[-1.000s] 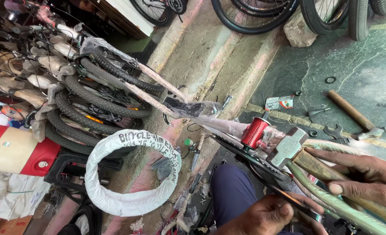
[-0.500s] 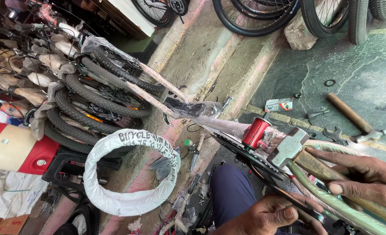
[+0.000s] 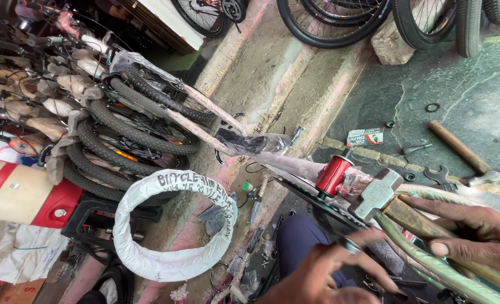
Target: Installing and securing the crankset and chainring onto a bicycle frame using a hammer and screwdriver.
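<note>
Two hands at the lower right of the frame. The right hand is wrapped around a hammer by its wooden handle, while the left hand has its fingers spread just below. The grey steel head looks heavy, so I'd grip mid-handle. It's lying across a pale green bike frame by a red hub.

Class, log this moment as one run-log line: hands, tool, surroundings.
right hand: grips hammer on pale green frame | left hand: open, beside frame | near: red hub
</note>
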